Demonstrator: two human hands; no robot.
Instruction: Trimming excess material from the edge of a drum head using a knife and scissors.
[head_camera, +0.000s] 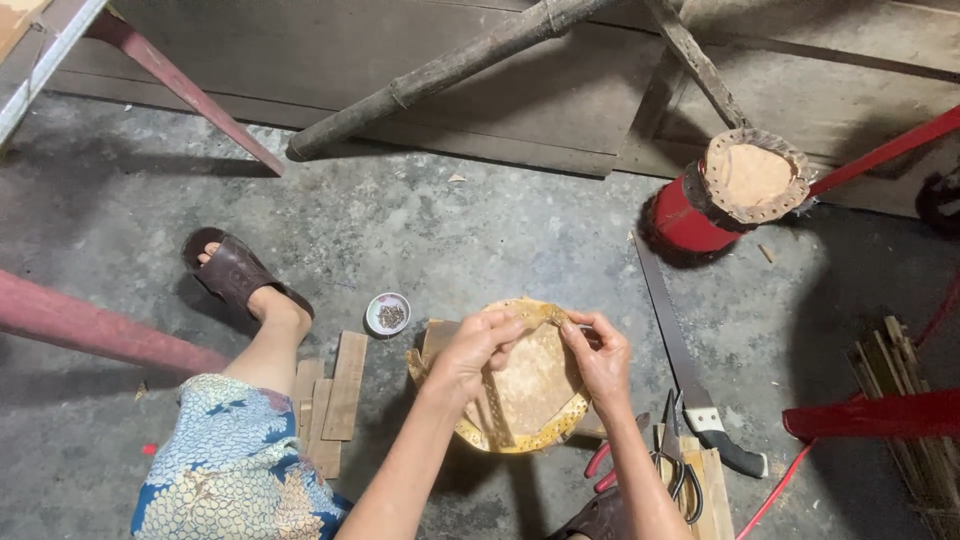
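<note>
Seen from the head camera, both hands grip a round tan hide disc (530, 385) with a yellowish, hole-punched rim, held just above the concrete floor (420, 230): the left hand (475, 350) pinches its upper edge with closed fingers, and the right hand (600, 355) pinches the same edge just beside it. Things crowd the disc closely. To its left a small white bowl (388, 313) of dark bits sits near flat wooden slats (335, 395), with the person's sandalled foot (235, 272) beyond. To the right a hand saw (680, 350) lies lengthwise on the floor, its black handle near scissors (680, 470) and red-handled pliers (603, 465) by the right forearm. Farther up, a red cylinder (700, 210) capped with another perforated hide stands well apart. Red metal legs (100, 330) cross the left side and a bamboo pole (440, 75) leans against the plank wall. A bundle of sticks (915, 420) lines the right edge. The widest bare floor lies above the disc, toward the wall.
</note>
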